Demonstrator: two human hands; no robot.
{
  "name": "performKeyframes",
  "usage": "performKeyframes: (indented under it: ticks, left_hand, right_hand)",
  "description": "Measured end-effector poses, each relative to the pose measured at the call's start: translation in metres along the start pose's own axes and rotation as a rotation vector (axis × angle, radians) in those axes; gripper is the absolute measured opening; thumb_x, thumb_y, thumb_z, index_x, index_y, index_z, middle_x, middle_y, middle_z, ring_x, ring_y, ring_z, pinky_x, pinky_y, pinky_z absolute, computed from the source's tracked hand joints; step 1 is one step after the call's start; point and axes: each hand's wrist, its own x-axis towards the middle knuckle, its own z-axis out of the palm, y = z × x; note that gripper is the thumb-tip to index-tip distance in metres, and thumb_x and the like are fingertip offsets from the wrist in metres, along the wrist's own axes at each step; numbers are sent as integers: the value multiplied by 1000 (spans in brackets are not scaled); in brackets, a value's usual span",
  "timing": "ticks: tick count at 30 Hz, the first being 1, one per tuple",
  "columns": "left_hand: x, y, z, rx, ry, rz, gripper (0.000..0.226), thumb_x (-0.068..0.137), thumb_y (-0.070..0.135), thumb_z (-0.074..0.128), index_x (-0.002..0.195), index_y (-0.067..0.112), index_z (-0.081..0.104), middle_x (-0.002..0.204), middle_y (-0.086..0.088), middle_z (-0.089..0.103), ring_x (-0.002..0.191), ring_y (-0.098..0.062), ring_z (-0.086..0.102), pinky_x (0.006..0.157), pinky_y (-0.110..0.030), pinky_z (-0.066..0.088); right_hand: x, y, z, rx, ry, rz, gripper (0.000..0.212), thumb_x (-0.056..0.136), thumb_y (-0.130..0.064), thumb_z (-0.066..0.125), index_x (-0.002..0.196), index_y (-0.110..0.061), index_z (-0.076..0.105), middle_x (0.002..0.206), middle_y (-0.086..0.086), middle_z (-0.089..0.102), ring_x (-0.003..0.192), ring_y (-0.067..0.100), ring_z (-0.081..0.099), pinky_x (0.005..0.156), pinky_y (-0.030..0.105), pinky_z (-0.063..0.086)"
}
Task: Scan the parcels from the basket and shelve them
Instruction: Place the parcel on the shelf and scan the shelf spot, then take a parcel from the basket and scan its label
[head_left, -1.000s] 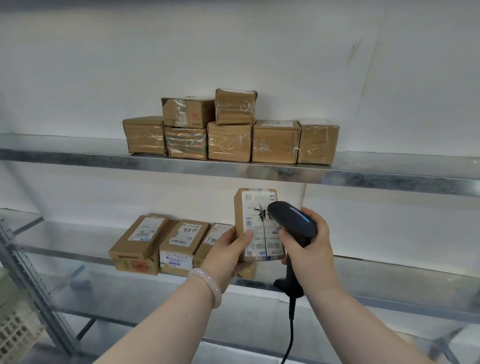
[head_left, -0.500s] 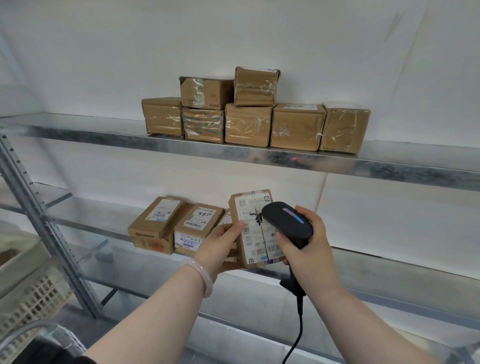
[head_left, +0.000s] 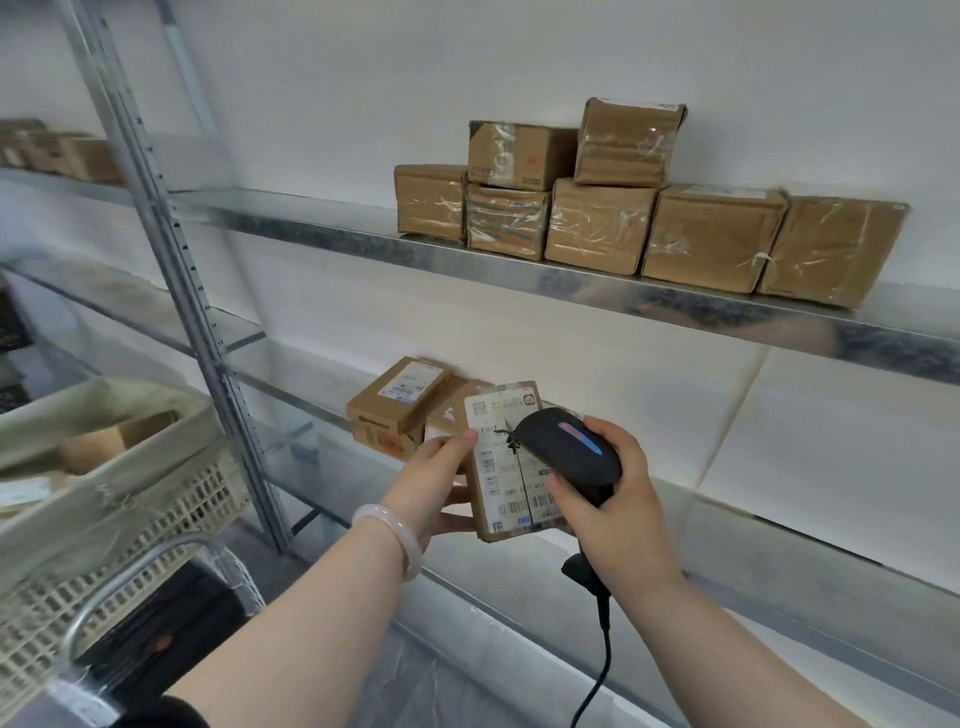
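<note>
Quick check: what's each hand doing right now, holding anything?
Left hand: holding the labelled parcel, thumb on its front.
Right hand: gripping the black barcode scanner, aimed at the parcel's label.

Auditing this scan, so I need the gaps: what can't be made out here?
Head view:
- held parcel label: print too small and blurred; scanner covers its right part.
- lower-shelf parcels behind it: hidden by held parcel and left hand.
- basket contents: blurred, cut off by left edge.
- scanner cable end: cut off by bottom edge.
</note>
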Motion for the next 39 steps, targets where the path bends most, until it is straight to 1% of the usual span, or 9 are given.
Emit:
performKeyframes:
  ticks: [3, 9, 11, 13, 17, 22, 30, 33, 39]
  left_hand:
    - [-7, -8, -24, -50, 92, 9, 36, 95, 49, 59, 121, 26, 61, 102, -4, 76, 95, -31, 74, 74, -54, 62]
    - [-20, -7, -92, -159, 334, 29, 39, 95, 45, 61, 123, 19, 59, 111, -11, 73, 100, -35, 72, 69, -53, 61]
    - [-23, -3, -116, -182, 411, 53, 40, 94, 46, 61, 122, 17, 58, 113, -11, 72, 99, -35, 72, 70, -56, 61]
    - [-25, 2, -139, -200, 461, 89, 41, 92, 48, 62, 120, 18, 58, 113, -10, 73, 99, -34, 73, 71, -58, 60]
    - [-30, 8, -180, -218, 525, 124, 43, 93, 49, 62, 123, 18, 57, 116, -11, 71, 100, -35, 72, 72, -59, 60]
    - [-36, 18, -234, -228, 588, 110, 40, 95, 45, 62, 126, 21, 54, 119, -7, 70, 103, -32, 70, 73, -58, 61]
    - [-31, 31, -312, -243, 641, 90, 36, 97, 44, 60, 128, 26, 55, 120, -4, 70, 106, -29, 68, 76, -57, 61]
    - [-26, 35, -338, -268, 656, 80, 38, 97, 43, 60, 131, 25, 54, 118, -3, 70, 105, -27, 69, 68, -50, 63]
    - [-12, 38, -384, -292, 662, 36, 42, 99, 40, 58, 136, 23, 49, 118, -4, 69, 103, -28, 68, 70, -53, 62]
  right_hand:
    - [-3, 2, 14, -15, -70, -30, 58, 75, -25, 77, 116, -58, 52, 114, -27, 64, 103, 8, 66, 84, 42, 59]
    - [-16, 9, 51, -19, -273, -61, 62, 81, -11, 79, 119, -51, 52, 114, -26, 63, 105, 8, 65, 87, 22, 54]
    - [-20, 7, 67, -39, -356, -55, 58, 80, -16, 77, 120, -51, 52, 115, -21, 63, 98, 18, 68, 85, 33, 56]
    - [-22, 3, 85, -70, -449, -31, 60, 80, -20, 77, 121, -54, 49, 113, -27, 62, 91, 17, 70, 80, 40, 58]
    - [-25, -6, 121, -168, -569, -54, 59, 79, -28, 77, 122, -55, 46, 109, -36, 60, 87, 5, 68, 76, 31, 57]
    - [-23, -19, 169, -192, -608, -51, 57, 77, -33, 77, 121, -52, 46, 106, -35, 59, 77, 7, 68, 70, 38, 60]
    - [-13, -50, 235, -259, -703, -106, 54, 83, -34, 76, 115, -58, 39, 108, -49, 49, 80, -5, 65, 63, 11, 47]
    - [-10, -58, 257, -260, -718, -78, 51, 84, -35, 74, 114, -57, 40, 106, -47, 50, 80, -5, 65, 65, 13, 47]
    - [-4, -66, 300, -281, -708, -18, 49, 83, -37, 74, 113, -56, 41, 104, -43, 54, 76, -3, 66, 64, 18, 48]
